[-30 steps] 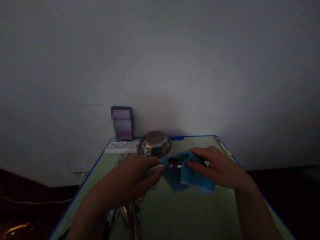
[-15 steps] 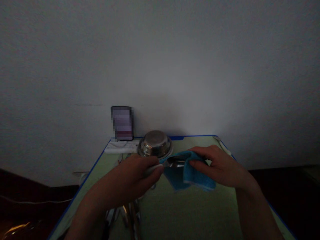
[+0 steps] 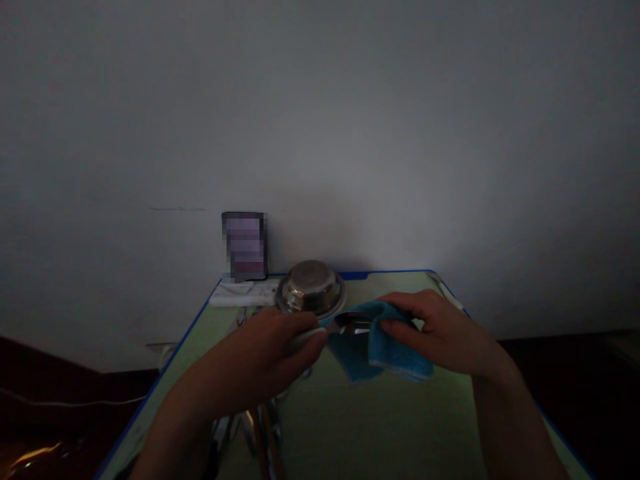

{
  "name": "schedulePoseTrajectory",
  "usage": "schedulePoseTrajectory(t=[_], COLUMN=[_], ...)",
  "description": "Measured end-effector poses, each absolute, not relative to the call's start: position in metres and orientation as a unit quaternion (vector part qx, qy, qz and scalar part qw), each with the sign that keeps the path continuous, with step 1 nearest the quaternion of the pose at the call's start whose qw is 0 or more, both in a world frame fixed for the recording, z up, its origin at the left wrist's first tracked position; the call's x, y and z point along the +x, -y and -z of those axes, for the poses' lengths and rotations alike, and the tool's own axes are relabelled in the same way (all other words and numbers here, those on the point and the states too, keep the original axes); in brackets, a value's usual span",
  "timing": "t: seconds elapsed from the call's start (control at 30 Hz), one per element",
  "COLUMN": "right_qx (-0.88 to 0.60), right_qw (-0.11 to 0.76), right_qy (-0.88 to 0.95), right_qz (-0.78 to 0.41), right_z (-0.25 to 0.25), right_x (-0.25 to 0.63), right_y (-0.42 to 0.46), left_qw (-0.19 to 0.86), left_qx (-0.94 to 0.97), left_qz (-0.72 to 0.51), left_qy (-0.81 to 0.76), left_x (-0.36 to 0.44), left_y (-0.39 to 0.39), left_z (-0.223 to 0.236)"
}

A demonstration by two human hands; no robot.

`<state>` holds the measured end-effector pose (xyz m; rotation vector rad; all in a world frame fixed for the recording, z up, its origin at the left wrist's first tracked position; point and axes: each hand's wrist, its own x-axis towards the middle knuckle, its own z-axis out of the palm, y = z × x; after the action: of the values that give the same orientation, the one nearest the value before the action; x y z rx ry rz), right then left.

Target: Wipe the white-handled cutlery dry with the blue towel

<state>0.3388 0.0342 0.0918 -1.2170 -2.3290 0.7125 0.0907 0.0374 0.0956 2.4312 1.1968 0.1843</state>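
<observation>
Above the table, my left hand (image 3: 280, 350) is closed round the pale handle (image 3: 305, 339) of a metal utensil. Its shiny metal part (image 3: 356, 325) points right into a blue cloth (image 3: 400, 350); the cloth hides its far end, so I cannot tell the exact kind. My right hand (image 3: 433, 327) pinches the cloth, which wraps over the metal from behind and hangs down below it. Just beyond my hands, a stainless steel bowl (image 3: 313, 287) rests upside down on the table.
Several metal and brown utensils (image 3: 257, 427) lie on the green table (image 3: 380, 427), partly under my left forearm. A phone-like screen (image 3: 247, 247) leans on the wall behind a white flat object (image 3: 245, 293). A pale-handled utensil (image 3: 447, 291) lies at the back right corner.
The cloth and my right hand have shifted very slightly to the right along the utensil. My left hand holds nearly the same place.
</observation>
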Motion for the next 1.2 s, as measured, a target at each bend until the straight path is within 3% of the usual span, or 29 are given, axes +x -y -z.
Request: schedulePoseTrajectory(t=[1.2], right_qx=[-0.445], right_qw=[0.215], right_qy=[0.837], right_qz=[-0.233], right_z=[-0.0900], right_x=[0.3295], right_y=[-0.0346], left_qw=[0.205], left_qx=[0.877], left_qz=[-0.092], left_qy=[-0.426], left_x=[0.0921], left_y=[-0.0364], left_z=[-0.0961])
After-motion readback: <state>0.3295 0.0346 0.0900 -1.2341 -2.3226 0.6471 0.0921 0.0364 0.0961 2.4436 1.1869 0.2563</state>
